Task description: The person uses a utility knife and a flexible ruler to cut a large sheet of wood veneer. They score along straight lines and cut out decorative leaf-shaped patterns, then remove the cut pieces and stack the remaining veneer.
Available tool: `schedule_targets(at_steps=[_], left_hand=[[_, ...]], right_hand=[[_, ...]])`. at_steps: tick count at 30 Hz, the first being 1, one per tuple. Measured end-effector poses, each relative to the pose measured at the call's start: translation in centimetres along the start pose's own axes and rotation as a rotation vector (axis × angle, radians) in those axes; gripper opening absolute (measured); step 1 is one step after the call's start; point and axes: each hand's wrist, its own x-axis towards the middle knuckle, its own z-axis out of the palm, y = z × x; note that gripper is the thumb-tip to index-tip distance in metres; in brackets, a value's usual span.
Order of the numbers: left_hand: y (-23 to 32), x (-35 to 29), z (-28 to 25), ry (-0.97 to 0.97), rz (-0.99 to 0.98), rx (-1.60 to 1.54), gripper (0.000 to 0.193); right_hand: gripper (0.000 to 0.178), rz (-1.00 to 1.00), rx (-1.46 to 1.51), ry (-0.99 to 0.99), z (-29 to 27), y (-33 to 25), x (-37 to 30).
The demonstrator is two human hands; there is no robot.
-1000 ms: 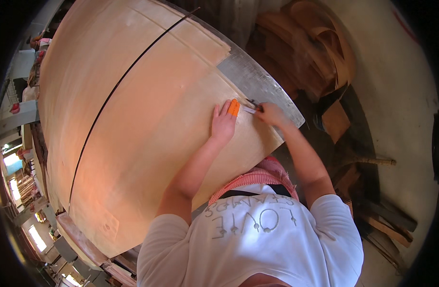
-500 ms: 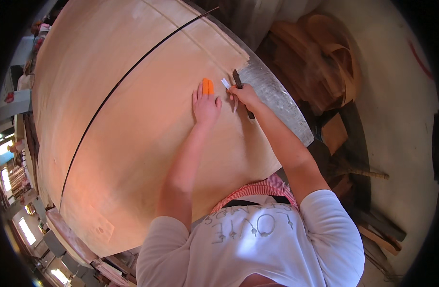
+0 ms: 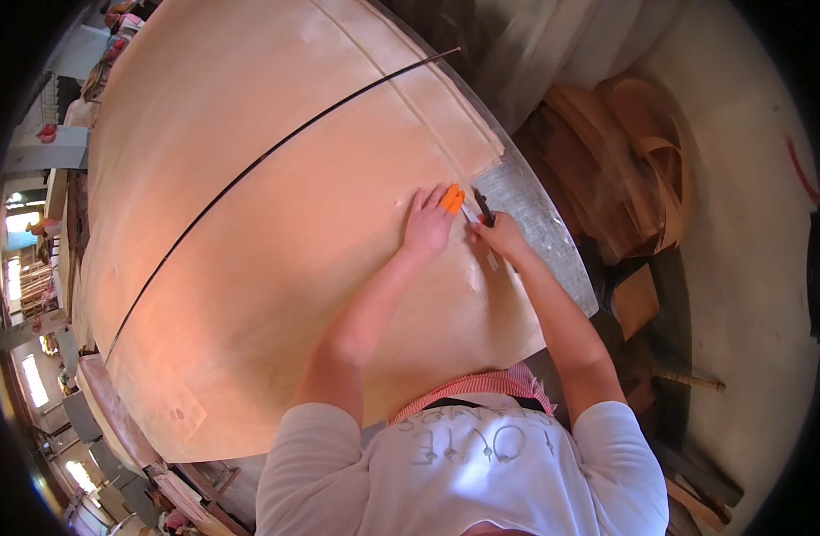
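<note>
A large, pale tan veneer sheet [image 3: 276, 268] covers most of the worktable. My left hand [image 3: 428, 228] lies flat on it, fingers stretched out, with orange covers [image 3: 452, 198] on two fingertips. Just right of those fingertips, my right hand [image 3: 504, 237] is closed around a slim dark tool [image 3: 483, 204] whose exact kind I cannot make out. A small white strip [image 3: 469, 213] sticks out from the same hand toward the orange fingertips. Whether the strip touches them is unclear.
A long thin black rod [image 3: 276, 148] lies curved across the sheet. Bare metal tabletop [image 3: 539, 210] shows at the right edge. Beyond it sit brown curled sheets [image 3: 620, 165] and a pale wooden piece [image 3: 636, 302]. Shelving and clutter line the far left.
The view has shifted. My left hand has moved right and its orange-covered fingers are now close beside my right hand. The right hand still holds the dark tool and white strip.
</note>
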Motion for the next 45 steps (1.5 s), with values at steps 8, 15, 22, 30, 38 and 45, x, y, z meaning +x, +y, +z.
schedule_targets(at_steps=[8, 15, 22, 30, 38, 45], left_hand=[[1.0, 0.9, -1.5, -0.124, -0.021, 0.129, 0.044], [-1.8, -4.4, -3.8, -0.027, -0.212, -0.05, 0.045], [-3.4, -25.6, -1.5, 0.079, -0.763, 0.105, 0.065], [0.1, -29.3, -4.2, -0.077, -0.664, 0.233, 0.073], [12.3, -38.3, -3.6, -0.369, -0.693, 0.135, 0.081], [16.3, -40.4, -5.8, -0.393, -0.707, -0.053, 0.077]], right_hand=[[0.016, -0.053, -0.176, -0.155, -9.1, 0.1, 0.4], [0.018, 0.06, 0.744, -0.177, -7.9, 8.8, -8.7], [0.016, 0.199, 1.033, -0.226, -5.9, 12.0, -15.8], [0.017, 0.134, 0.914, -0.377, -2.4, 8.8, -15.4], [0.018, 0.133, 0.81, -0.484, 0.5, 7.4, -15.0], [0.014, 0.211, 0.723, -0.468, 1.3, 8.0, -15.2]])
